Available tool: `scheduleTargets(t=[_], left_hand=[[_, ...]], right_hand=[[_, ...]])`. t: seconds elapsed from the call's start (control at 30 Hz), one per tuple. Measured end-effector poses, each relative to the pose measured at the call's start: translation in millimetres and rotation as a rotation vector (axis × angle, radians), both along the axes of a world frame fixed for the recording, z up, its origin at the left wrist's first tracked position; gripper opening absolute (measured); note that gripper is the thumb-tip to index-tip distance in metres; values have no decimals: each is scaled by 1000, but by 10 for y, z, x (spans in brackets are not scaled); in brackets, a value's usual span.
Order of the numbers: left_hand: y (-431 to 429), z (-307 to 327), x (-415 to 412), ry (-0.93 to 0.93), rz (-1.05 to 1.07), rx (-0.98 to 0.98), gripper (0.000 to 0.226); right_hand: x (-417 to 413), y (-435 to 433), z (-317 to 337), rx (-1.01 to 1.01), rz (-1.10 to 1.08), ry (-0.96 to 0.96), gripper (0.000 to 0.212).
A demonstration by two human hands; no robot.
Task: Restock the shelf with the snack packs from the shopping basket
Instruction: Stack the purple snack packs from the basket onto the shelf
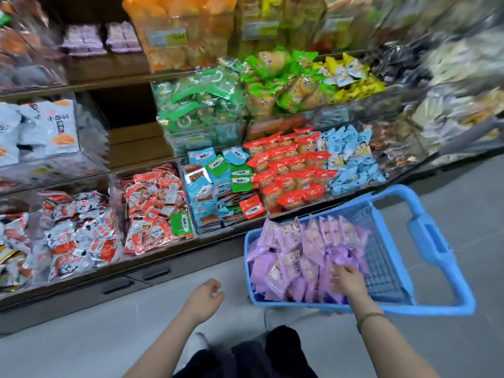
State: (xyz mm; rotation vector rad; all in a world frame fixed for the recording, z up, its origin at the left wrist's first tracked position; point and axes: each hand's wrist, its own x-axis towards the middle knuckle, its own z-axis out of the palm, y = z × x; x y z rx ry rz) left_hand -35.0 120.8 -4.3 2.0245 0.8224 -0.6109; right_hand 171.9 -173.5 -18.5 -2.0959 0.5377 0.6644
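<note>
Floor (109, 336) grey (shop aisle) | basket (436, 309) beside shelf (131, 143) | right fingers (338, 270) spread on packs (289, 257) | left fingers (215, 290) loose, empty

One wide-angle camera is sitting on the person's head and looking forward and steeply down, so both forearms are entering from the bottom edge, with the left hand (205, 295) at lower centre and the right hand (347, 278) at lower right. It is facing the shelf (131, 148) at an angle, with the tiers filling the upper two thirds of the frame and the blue basket (433, 238) lying close below at lower right (all within arm's reach of the lens). Straight lines are bowing toward the edges, and the upper corners are coming out blurred.
</note>
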Motion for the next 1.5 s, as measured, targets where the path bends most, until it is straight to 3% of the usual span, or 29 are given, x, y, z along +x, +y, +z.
scheduleTargets(t=[0.17,0.37,0.43,0.53,0.6,0.87,1.0,1.13,1.23,1.33,1.5], left_hand=[[-643,-85,653,-36,-10,-17,48],[-1184,-195,1180,-41,-85,12,55],[-1272,-221,1296,-25,-114,18,54],[-1308,-282,1460,-1,-108,-5,54],[-1274,-257,1515,7,-78,-12,53],[-1060,-165,1538,-18,11,8,36],[-1009,-108,1558,-34,42,-16,35],[-991,-59,1618,-39,50,-54,36],[-1039,-47,1663,-47,81,-105,34],[-1124,4,1736,-57,206,-238,29],[-1309,199,1975,-91,379,-507,26]], right_hand=[[738,-341,36,-65,81,-52,8],[1227,-269,8,-39,195,-82,67],[1284,-243,-24,57,39,3,61],[1332,-185,-8,344,-386,358,37],[1371,-150,-10,428,-538,460,33],[1388,-135,-215,714,-705,501,56],[1355,-165,-157,693,-775,488,34],[1270,-225,-96,675,-779,475,37],[1233,-221,-29,629,-705,464,31],[1082,-167,42,594,-515,385,8],[710,60,204,656,-37,369,19]])
